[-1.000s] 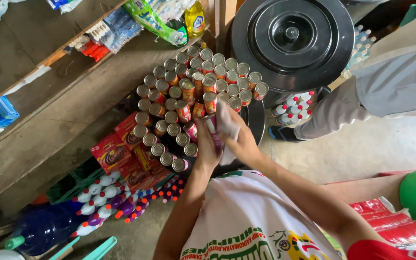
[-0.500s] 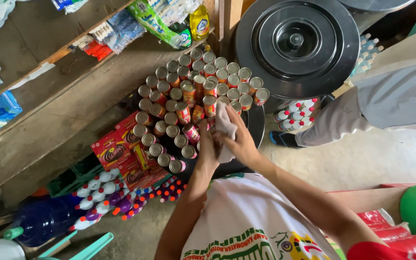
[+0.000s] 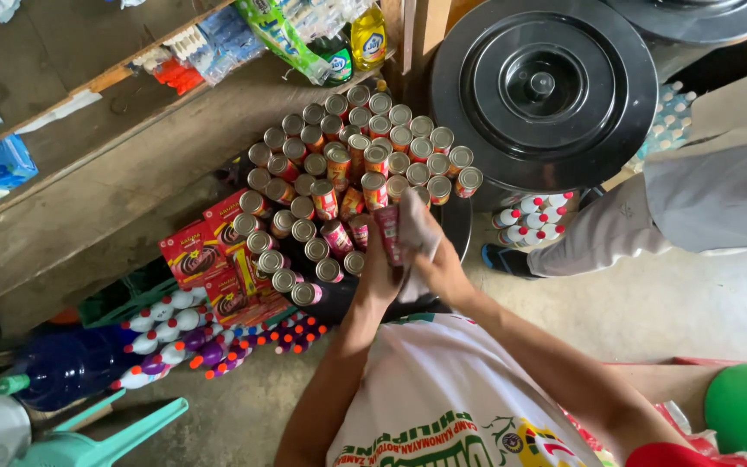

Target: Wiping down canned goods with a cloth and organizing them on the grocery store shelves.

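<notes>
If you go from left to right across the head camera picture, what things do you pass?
Dark blue bottle → red boxes → stacked tin cans → the person's hands, left hand and right hand → big black round lid → another person's grey trouser leg.

The can (image 3: 388,233) in the hands is red, the cloth (image 3: 417,227) is pale grey. The stacked cans (image 3: 349,164) have red-orange labels and silver tops, the lid (image 3: 543,86) is black.

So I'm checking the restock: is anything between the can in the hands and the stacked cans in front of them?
Nothing visible. The left hand holds the red can and the right hand presses a grey cloth on it, right at the near edge of the stacked cans.
</notes>
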